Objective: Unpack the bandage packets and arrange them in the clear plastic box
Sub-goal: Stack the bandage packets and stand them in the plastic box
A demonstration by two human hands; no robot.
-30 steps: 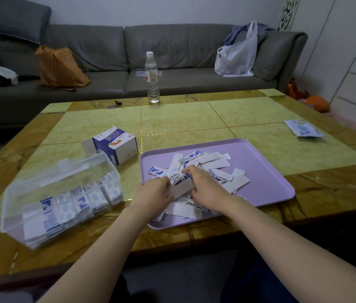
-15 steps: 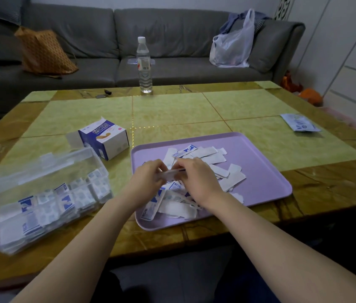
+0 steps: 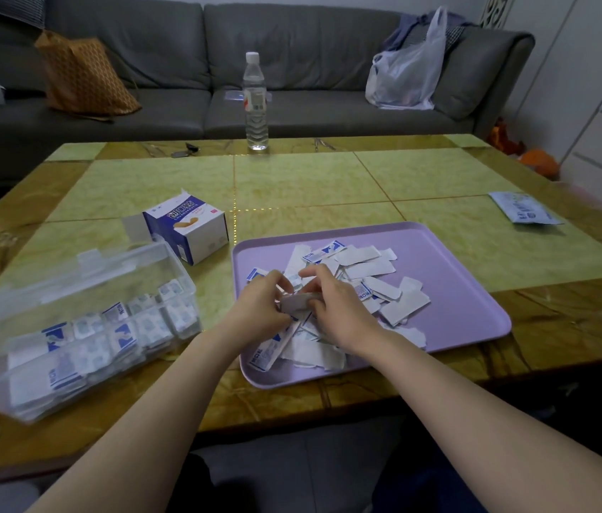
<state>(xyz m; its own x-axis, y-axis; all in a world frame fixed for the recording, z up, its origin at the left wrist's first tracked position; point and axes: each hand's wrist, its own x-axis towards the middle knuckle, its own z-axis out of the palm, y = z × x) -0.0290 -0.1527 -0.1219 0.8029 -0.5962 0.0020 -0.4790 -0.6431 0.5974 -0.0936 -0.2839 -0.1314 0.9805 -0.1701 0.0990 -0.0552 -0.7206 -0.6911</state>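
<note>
Both hands meet above the near left part of a purple tray (image 3: 451, 290), pinching one bandage packet (image 3: 296, 301) between them. The left hand (image 3: 260, 309) grips its left end with curled fingers, the right hand (image 3: 333, 305) its right end. The packet's long axis runs left to right, roughly level. Loose packets (image 3: 366, 270) lie heaped on the tray. A clear plastic box (image 3: 70, 327), partly filled, sits to the left on a yellow-green tiled table (image 3: 310, 179). A bandage carton (image 3: 190, 227), water bottle (image 3: 255, 105) and grey sofa (image 3: 292, 61) lie beyond.
</note>
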